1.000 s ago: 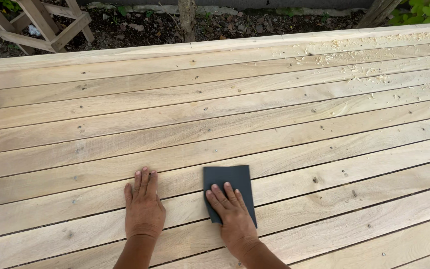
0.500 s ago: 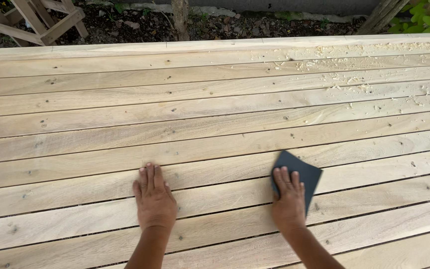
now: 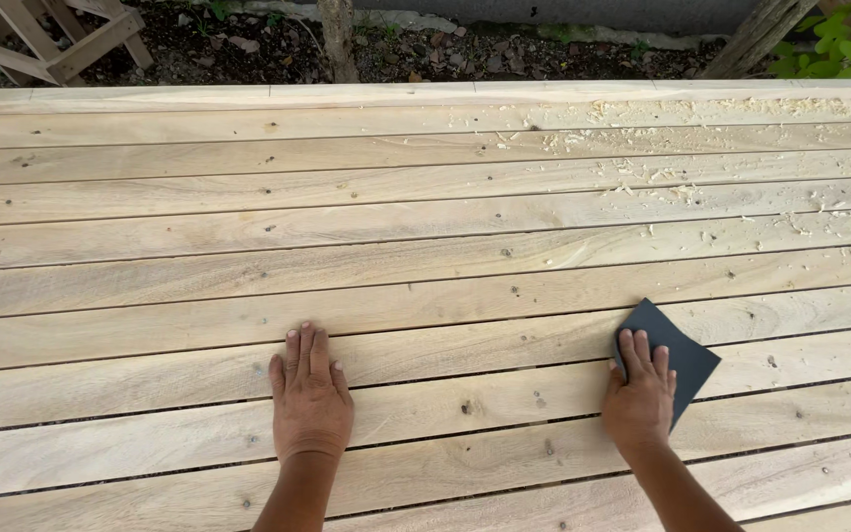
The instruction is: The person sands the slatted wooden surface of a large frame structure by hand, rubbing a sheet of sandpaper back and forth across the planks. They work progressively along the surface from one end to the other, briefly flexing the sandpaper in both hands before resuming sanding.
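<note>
A dark sheet of sandpaper (image 3: 677, 347) lies flat on the pale wooden deck boards (image 3: 425, 256), turned like a diamond. My right hand (image 3: 639, 396) presses down on its near left part with fingers spread, covering that corner. My left hand (image 3: 309, 396) rests flat on a bare board to the left, fingers together, holding nothing. About one arm's width of planks separates the two hands.
Wood shavings (image 3: 662, 172) are scattered over the far right boards. The deck's far edge (image 3: 425, 94) borders dark soil with leaves. A wooden frame (image 3: 46, 39) stands on the ground at far left, a thin trunk (image 3: 339, 39) at the middle.
My right hand slid the sandpaper from beside my left hand far to the right along the boards, and the sheet rotated. My left hand stayed planted on its board.
</note>
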`<act>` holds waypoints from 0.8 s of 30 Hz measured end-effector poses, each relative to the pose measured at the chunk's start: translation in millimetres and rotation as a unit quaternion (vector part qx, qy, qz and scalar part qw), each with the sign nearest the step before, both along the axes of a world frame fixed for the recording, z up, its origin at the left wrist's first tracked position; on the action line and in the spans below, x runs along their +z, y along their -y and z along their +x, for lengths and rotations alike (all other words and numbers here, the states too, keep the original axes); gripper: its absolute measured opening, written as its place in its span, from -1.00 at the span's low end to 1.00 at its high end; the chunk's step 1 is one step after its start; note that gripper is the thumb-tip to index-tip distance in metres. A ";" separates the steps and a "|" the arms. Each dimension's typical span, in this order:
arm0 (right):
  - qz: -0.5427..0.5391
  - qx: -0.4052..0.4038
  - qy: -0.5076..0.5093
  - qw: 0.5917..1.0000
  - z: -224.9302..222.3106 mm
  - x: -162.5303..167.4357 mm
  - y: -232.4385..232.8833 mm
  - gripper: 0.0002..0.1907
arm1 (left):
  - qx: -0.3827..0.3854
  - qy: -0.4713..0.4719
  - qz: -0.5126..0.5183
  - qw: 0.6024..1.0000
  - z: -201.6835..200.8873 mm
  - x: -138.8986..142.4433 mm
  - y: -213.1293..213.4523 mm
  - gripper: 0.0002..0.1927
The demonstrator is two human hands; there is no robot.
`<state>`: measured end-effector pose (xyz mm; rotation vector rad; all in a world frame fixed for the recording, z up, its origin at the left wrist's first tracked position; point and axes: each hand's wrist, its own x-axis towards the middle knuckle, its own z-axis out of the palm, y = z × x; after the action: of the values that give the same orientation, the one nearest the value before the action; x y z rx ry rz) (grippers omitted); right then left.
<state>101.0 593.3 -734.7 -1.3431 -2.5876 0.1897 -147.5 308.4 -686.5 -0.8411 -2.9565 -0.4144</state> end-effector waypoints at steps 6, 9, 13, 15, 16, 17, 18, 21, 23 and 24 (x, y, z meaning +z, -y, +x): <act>-0.125 0.276 0.091 0.949 -72.5 -20.6 167.8 -0.23 | -0.001 -0.011 -0.003 1.000 -0.5 -1.4 0.8 -0.45; -0.141 0.331 0.154 0.920 -49.6 -25.7 156.5 -0.20 | -0.006 0.001 -0.020 1.000 -1.5 -4.8 1.8 -0.46; -0.023 0.190 0.086 0.978 6.8 -16.8 30.3 -0.39 | -0.005 -0.008 -0.051 0.999 -1.9 -7.6 0.7 -0.46; -0.041 0.072 0.100 0.991 20.9 -14.0 -4.6 -0.45 | -0.007 -0.011 -0.060 0.998 -1.5 -8.4 -0.1 -0.46; -0.045 0.035 0.100 0.993 26.9 -16.8 -5.3 -0.46 | -0.008 -0.014 -0.063 0.998 -1.6 -8.5 -0.1 -0.45; -0.049 -0.003 0.104 0.993 28.4 -18.7 3.5 -0.47 | -0.008 -0.013 -0.065 0.998 -1.3 -8.7 0.0 -0.44; -0.045 0.038 0.084 0.995 26.7 -20.5 19.4 -0.44 | -0.009 -0.007 -0.066 0.998 -1.3 -8.6 0.3 -0.45; -0.032 0.235 0.165 0.957 17.6 -26.5 109.7 -0.13 | -0.006 -0.001 -0.061 0.998 -2.8 -7.5 1.2 -0.46; -0.093 0.277 0.157 0.943 -6.1 -22.2 139.3 -0.11 | -0.010 -0.004 -0.046 0.999 -3.1 -6.9 1.5 -0.45; -0.113 0.275 0.166 0.940 -24.3 -18.8 142.0 -0.13 | -0.010 -0.001 -0.050 0.999 -3.1 -6.7 1.3 -0.45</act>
<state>76.7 451.3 -753.6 -0.7128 -3.2667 0.3889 -150.6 307.1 -693.1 -0.8815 -2.9905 -0.2682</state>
